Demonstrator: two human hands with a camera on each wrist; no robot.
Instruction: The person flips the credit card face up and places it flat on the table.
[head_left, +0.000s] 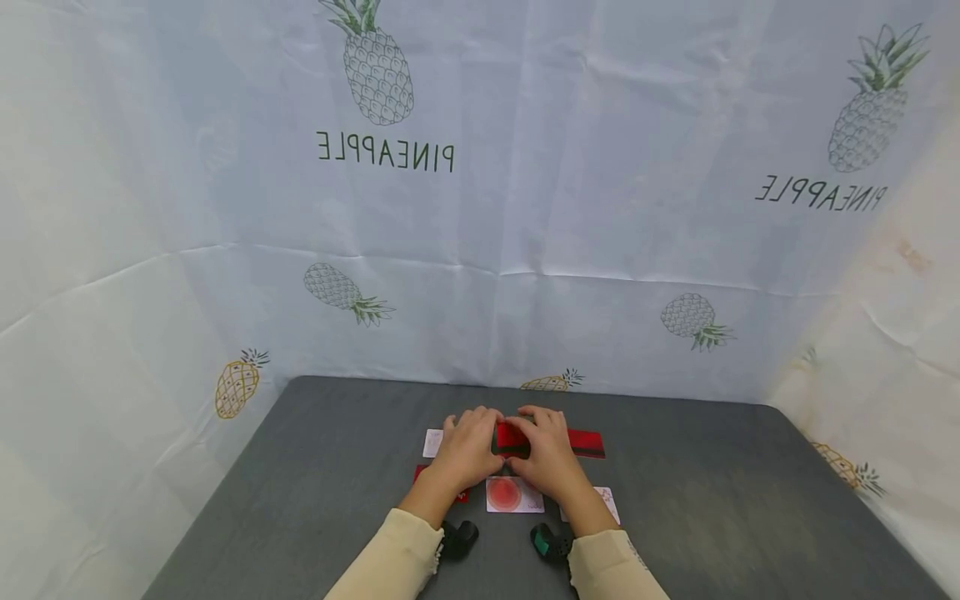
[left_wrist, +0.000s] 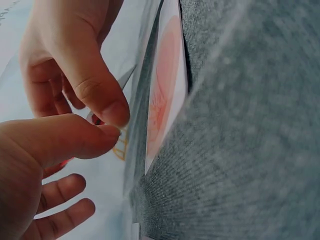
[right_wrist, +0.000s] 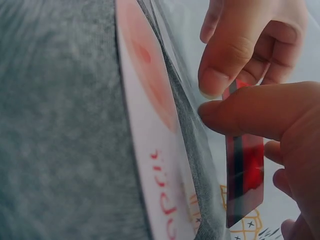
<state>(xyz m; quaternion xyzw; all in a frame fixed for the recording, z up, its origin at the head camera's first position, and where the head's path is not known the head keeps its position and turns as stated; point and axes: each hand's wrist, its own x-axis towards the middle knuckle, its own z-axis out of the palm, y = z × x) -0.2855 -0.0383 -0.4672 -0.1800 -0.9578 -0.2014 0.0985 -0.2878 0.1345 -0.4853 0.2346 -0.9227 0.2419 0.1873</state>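
Note:
In the head view both hands meet at a red card [head_left: 512, 437] with a black stripe. My left hand [head_left: 467, 450] curves its thumb and fingers over the left end. My right hand [head_left: 551, 454] does likewise beside it, and more striped red [head_left: 587, 443] shows past it. I cannot tell whether this is the same piece. In the right wrist view the striped card [right_wrist: 245, 172] stands out against the curtain, behind the right thumb. The thumb tips nearly meet in the left wrist view; the card is mostly hidden there. Nearer lies a white card with a pink circle [head_left: 504, 494].
A white card [head_left: 432, 443] lies left of the left hand. A red card [head_left: 462, 496] is partly under the left forearm, and a pink-patterned white card [head_left: 606, 500] under the right. The dark grey table [head_left: 712, 508] ends at a pineapple-print curtain [head_left: 555, 200].

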